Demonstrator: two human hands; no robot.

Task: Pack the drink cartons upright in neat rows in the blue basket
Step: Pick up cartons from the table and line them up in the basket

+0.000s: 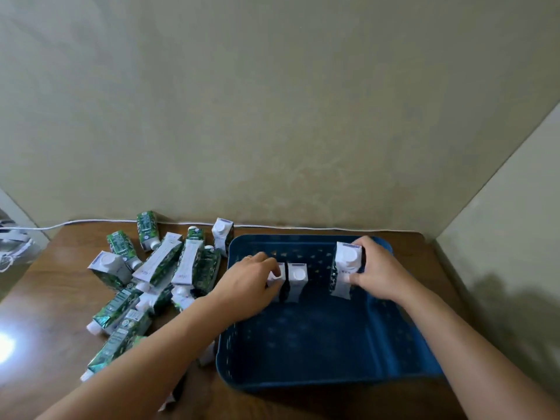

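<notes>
The blue basket (303, 380) sits on the wooden table, right of centre. Inside it, near the far wall, two green-and-white drink cartons stand upright side by side. My left hand (250, 281) is closed on the left carton (278, 278); the other carton (297, 280) stands free just right of it. My right hand (377, 272) grips a third carton (345, 269), upright and slightly tilted, further right in the basket. A pile of cartons (157, 274) lies jumbled on the table left of the basket.
One carton (222, 234) stands upright by the basket's far left corner. A white cable (100, 221) runs along the table's back edge against the beige wall. A side wall rises close on the right.
</notes>
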